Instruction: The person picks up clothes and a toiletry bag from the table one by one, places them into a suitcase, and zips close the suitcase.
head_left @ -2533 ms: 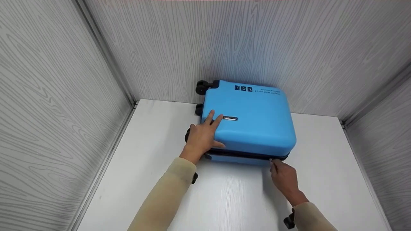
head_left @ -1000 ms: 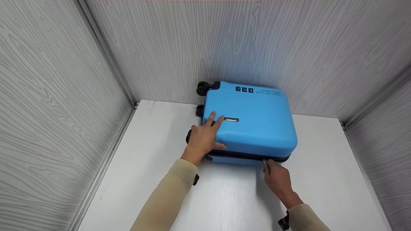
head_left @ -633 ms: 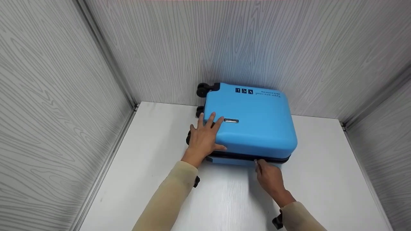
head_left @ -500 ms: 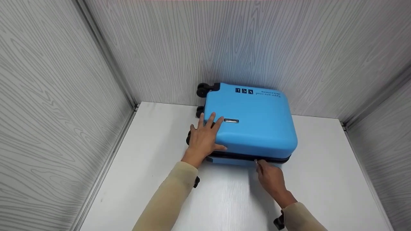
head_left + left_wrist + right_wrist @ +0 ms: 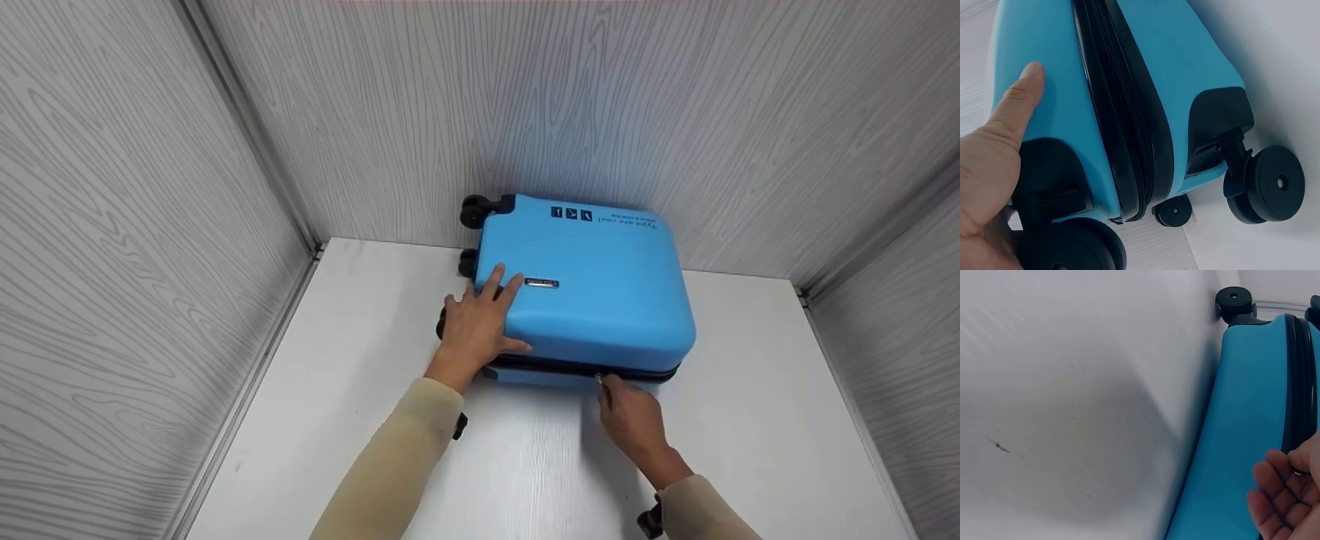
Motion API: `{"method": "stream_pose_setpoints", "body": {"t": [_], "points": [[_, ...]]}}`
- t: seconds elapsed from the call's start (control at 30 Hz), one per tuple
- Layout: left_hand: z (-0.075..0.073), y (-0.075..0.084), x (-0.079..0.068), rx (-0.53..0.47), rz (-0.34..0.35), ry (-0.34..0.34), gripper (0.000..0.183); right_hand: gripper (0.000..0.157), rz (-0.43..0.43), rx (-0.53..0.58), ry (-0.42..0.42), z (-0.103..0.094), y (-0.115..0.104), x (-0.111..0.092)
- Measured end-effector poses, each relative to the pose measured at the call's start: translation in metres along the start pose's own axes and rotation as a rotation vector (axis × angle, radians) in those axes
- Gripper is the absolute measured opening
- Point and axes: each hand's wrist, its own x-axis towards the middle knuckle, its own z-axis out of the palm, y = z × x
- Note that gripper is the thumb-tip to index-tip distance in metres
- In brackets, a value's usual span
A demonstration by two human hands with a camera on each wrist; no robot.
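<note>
A light blue hard-shell suitcase (image 5: 600,277) lies on its side, its black zipper seam (image 5: 547,365) facing me. My left hand (image 5: 472,322) rests with spread fingers on its front left corner, beside the small metal nameplate (image 5: 541,283). In the left wrist view, the thumb (image 5: 1019,101) presses along the blue shell near a black wheel mount. At the seam, right of the middle, my right hand (image 5: 634,420) pinches a small metal zipper pull (image 5: 599,377) between thumb and forefinger. The right wrist view shows the other fingers curled, with most of the pull hidden.
Black wheels (image 5: 474,212) stick out from the suitcase's left end. It lies on a white table (image 5: 525,465), close to the wood-grain back panel (image 5: 525,97). Similar panels (image 5: 112,225) stand at left and right.
My right hand has slid left along the seam with the zipper pull, from near the right corner, and has hardly moved in the last half second. The left hand stays on the suitcase.
</note>
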Motion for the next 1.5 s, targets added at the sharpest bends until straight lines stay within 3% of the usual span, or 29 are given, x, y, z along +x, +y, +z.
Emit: {"method": "stream_pose_setpoints", "body": {"t": [0.5, 0.8, 1.07, 1.33, 1.5], "points": [[0.000, -0.002, -0.004, 0.039, 0.013, 0.025, 0.124, 0.015, -0.050, 0.039, 0.080, 0.004, 0.000, -0.001], [0.000, -0.004, -0.003, 0.000, -0.002, 0.005, 0.123, 0.017, -0.039, 0.051, 0.060, 0.006, -0.002, 0.000], [0.001, -0.003, -0.002, -0.023, -0.004, 0.008, 0.124, 0.012, -0.040, 0.128, 0.011, 0.007, -0.008, 0.002], [0.000, -0.002, -0.001, -0.003, -0.002, 0.022, 0.123, 0.010, -0.065, 0.175, 0.003, 0.014, -0.017, 0.005], [0.000, 0.000, 0.001, -0.001, -0.007, 0.008, 0.124, 0.006, -0.026, 0.192, -0.015, 0.015, -0.018, 0.006]]}}
